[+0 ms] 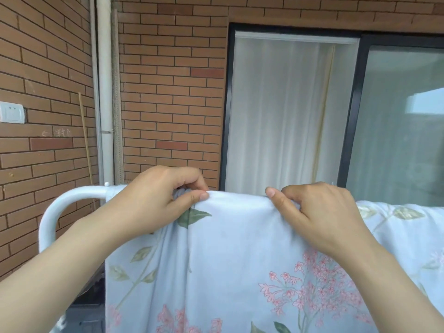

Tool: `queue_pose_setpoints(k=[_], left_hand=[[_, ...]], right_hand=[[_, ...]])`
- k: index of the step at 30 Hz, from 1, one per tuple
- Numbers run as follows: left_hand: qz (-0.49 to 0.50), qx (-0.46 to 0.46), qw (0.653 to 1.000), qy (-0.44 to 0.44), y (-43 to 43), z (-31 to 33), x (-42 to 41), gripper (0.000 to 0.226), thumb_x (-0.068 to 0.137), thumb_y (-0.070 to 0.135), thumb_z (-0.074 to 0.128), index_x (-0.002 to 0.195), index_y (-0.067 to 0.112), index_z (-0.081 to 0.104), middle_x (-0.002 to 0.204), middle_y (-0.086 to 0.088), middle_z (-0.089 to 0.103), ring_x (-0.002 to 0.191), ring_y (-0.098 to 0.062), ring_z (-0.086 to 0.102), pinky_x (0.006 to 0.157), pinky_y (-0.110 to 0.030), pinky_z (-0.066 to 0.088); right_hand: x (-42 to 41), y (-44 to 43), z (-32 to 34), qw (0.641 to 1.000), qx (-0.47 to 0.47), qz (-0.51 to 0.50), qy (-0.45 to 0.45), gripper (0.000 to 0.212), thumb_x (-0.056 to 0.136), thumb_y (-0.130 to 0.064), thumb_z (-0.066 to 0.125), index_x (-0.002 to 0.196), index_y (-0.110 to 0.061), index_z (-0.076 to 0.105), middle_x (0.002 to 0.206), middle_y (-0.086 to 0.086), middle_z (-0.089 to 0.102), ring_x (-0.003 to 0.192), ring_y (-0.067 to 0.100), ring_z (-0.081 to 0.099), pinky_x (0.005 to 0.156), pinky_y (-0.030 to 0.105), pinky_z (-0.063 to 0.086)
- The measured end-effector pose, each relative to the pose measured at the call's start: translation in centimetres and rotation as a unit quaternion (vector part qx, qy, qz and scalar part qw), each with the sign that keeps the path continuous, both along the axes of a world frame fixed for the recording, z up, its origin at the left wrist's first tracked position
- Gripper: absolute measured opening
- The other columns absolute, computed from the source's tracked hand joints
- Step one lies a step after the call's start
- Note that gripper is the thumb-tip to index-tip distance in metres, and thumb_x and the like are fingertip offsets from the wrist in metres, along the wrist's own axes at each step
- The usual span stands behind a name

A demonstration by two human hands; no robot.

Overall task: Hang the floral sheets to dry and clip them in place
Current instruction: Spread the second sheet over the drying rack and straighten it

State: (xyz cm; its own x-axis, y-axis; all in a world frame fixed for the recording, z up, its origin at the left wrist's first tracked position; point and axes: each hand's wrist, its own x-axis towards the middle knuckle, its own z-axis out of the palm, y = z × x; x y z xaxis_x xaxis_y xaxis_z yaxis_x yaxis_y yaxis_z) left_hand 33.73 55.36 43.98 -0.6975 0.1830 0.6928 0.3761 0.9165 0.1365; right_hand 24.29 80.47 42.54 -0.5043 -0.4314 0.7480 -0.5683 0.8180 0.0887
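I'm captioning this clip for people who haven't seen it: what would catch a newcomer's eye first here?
First comes the pale blue fabric sheet printed with pink flowers and green leaves, draped over the white curved metal rail across the lower half. Next come the left hand and right hand, both pinching its top fold at the rail. Behind rises the brown brick wall, with a dark-framed glass door on the right.

Faint chalk scrawl [61, 133] with an arrow [45, 133] on the brick wall [168, 92], illegible.
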Motion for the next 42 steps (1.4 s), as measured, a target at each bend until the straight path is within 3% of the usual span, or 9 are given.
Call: queue_pose_setpoints(k=[4,7,11,15,19,22,28,34,42], left_hand=[[-0.006,0.007,1.000,0.025,0.3,-0.5,-0.3,0.010,0.084,0.038,0.053,0.075,0.036,0.057,0.071,0.021,0.061,0.065,-0.003,0.054,0.056,-0.010,0.034],[-0.004,0.002,0.999,0.039,0.6,-0.6,-0.5,0.011,0.085,0.036,0.053,0.075,0.032,0.057,0.065,0.016,0.057,0.057,-0.007,0.050,0.053,-0.012,0.033],[0.005,0.004,0.999,0.047,1.1,-0.6,-0.5,0.011,0.085,0.032,0.056,0.076,0.029,0.061,0.063,0.021,0.056,0.056,-0.001,0.049,0.054,-0.009,0.033],[0.002,0.020,0.999,0.041,0.8,-0.6,-0.1,0.016,0.087,0.038,0.054,0.087,0.028,0.067,0.075,0.022,0.065,0.070,0.005,0.059,0.062,-0.008,0.041],[-0.009,0.057,0.996,0.066,-0.3,-0.8,0.7,0.024,0.084,0.040,0.054,0.098,0.024,0.067,0.090,0.015,0.069,0.090,-0.004,0.065,0.077,-0.021,0.050],[0.014,0.012,0.996,0.084,-1.1,-1.2,1.3,0.013,0.082,0.030,0.063,0.093,0.025,0.068,0.092,0.014,0.065,0.092,-0.007,0.062,0.079,-0.029,0.048],[-0.005,0.026,0.997,0.076,-1.0,-1.5,0.6,0.018,0.079,0.042,0.062,0.092,0.031,0.068,0.090,0.011,0.060,0.085,-0.011,0.061,0.073,-0.038,0.050],[-0.050,0.000,0.997,0.056,-2.0,-1.0,0.2,0.016,0.081,0.027,0.064,0.096,0.029,0.070,0.094,0.015,0.060,0.090,-0.007,0.061,0.077,-0.031,0.048],[-0.068,0.041,0.992,0.094,-2.0,-0.7,-0.8,0.008,0.077,0.022,0.068,0.070,0.020,0.068,0.075,0.008,0.065,0.075,-0.013,0.061,0.066,-0.030,0.046]], right_hand=[[0.3,-0.3,0.5,0.999,0.006,-0.021,-0.024,0.075,0.087,-0.070,0.011,0.065,-0.015,0.056,0.048,0.001,0.045,0.057,0.015,0.049,0.056,0.028,0.038],[1.5,-1.8,1.2,1.000,0.007,0.022,-0.019,0.056,0.093,-0.057,0.022,0.064,-0.017,0.046,0.054,0.000,0.047,0.060,0.017,0.047,0.057,0.030,0.037],[2.7,-4.6,0.8,0.993,0.033,0.111,-0.006,0.043,0.100,-0.043,0.018,0.065,-0.022,0.031,0.063,-0.005,0.042,0.068,0.020,0.043,0.057,0.035,0.029],[1.7,-5.4,0.0,0.997,0.036,0.057,0.039,0.046,0.100,-0.036,0.026,0.057,-0.021,0.020,0.048,-0.006,0.027,0.051,0.021,0.033,0.044,0.028,0.013],[1.6,-5.9,-0.1,0.998,-0.002,0.027,0.049,0.048,0.090,-0.035,0.037,0.053,-0.022,0.009,0.042,-0.007,0.007,0.037,0.014,0.013,0.046,0.021,0.000],[1.2,-6.1,-0.3,0.998,0.002,0.021,0.063,0.046,0.090,-0.036,0.033,0.052,-0.022,0.010,0.041,-0.006,0.009,0.037,0.017,0.017,0.045,0.021,0.001],[1.0,-6.5,-0.5,0.997,-0.010,0.007,0.083,0.045,0.089,-0.036,0.034,0.052,-0.022,0.010,0.039,-0.004,0.012,0.036,0.019,0.021,0.042,0.021,0.004],[1.0,-6.7,-0.7,0.996,-0.030,0.002,0.083,0.045,0.089,-0.038,0.031,0.052,-0.021,0.012,0.038,-0.002,0.015,0.036,0.015,0.020,0.042,0.021,0.006],[0.5,-7.0,-0.6,0.997,-0.037,-0.005,0.072,0.044,0.088,-0.037,0.031,0.053,-0.017,0.015,0.038,-0.001,0.014,0.036,0.009,0.015,0.042,0.020,0.008]])
